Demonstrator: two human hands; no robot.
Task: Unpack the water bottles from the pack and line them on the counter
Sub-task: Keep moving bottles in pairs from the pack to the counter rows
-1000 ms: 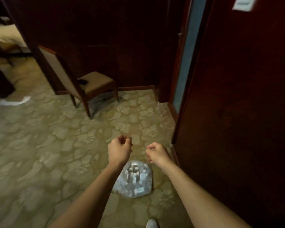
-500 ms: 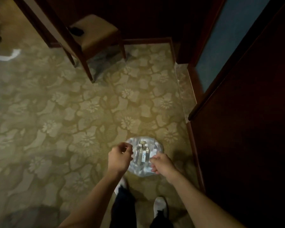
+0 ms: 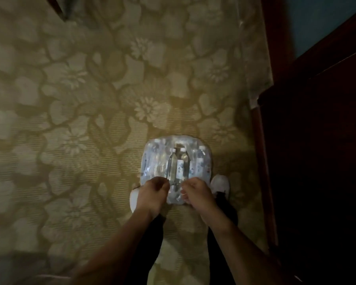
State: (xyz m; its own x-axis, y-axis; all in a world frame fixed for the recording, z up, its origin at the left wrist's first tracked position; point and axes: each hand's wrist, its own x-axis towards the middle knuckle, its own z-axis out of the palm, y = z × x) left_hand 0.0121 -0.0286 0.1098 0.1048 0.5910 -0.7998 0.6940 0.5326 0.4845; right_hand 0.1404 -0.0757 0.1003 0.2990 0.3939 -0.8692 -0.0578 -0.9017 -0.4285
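A shrink-wrapped pack of water bottles [image 3: 158,159] sits on the patterned carpet, seen from straight above. Clear bottles with white labels [image 3: 174,165] show through the middle of the wrap. My left hand [image 3: 152,194] and my right hand [image 3: 197,194] are side by side over the pack's near edge, a small gap between them. Both have curled fingers, and I see nothing held in either. The dim, blurred picture does not show whether the fingertips touch the wrap. No counter is in view.
My white shoes [image 3: 220,185] stand on either side of the pack's near end. A dark wooden panel [image 3: 317,161] runs down the right side, close to the pack. A chair leg [image 3: 58,7] shows at the top left. Open carpet [image 3: 70,120] lies to the left.
My view has tipped further down and closer to the floor, so the pack looks larger. Both hands have come down over its near edge. The chair has slid out of view.
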